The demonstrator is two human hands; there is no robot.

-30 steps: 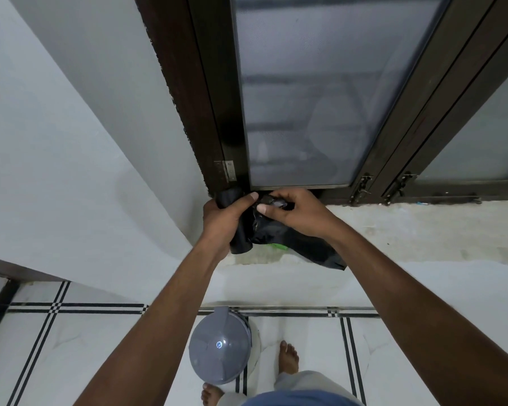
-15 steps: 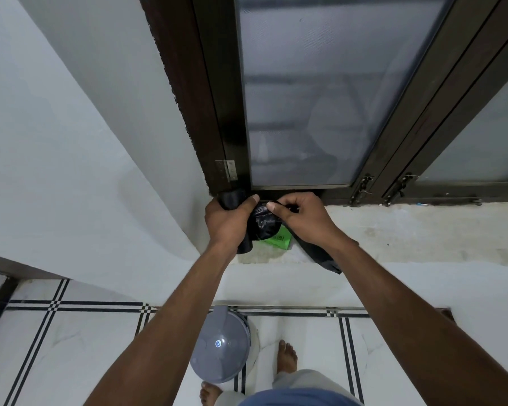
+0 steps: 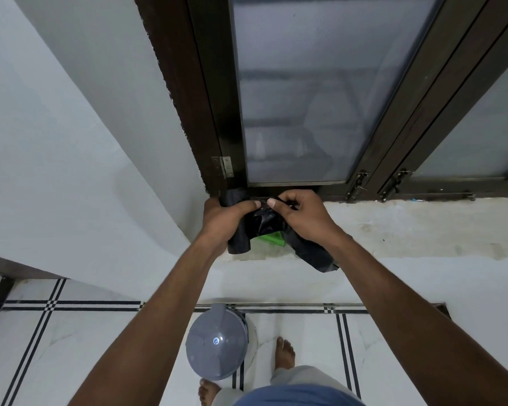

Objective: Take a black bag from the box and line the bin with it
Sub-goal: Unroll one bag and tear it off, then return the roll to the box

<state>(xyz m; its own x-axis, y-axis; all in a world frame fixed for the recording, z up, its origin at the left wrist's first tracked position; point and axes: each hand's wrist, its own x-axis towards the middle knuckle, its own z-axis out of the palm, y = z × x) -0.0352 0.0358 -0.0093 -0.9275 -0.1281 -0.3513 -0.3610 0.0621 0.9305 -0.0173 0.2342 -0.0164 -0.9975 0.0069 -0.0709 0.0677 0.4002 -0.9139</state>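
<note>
A: At centre frame, what's on the ledge?
B: Rough grey sill (image 3: 408,230) below a dark-framed window (image 3: 305,98). Left hand (image 3: 226,221) wraps a roll of black bags (image 3: 238,244); right hand (image 3: 302,218) pinches a loose black bag (image 3: 311,250) w/ thumb & fingers. Green box (image 3: 272,238) peeks out beneath.
A: And the room?
B: White walls, white tiled floor (image 3: 71,347) w/ black lines. Grey-lidded bin (image 3: 217,344) at bottom centre, beside bare feet.

Glossy black plastic bag (image 3: 264,222)

Single head-worn view, steeply downward, close over the hands (image 3: 264,218).
</note>
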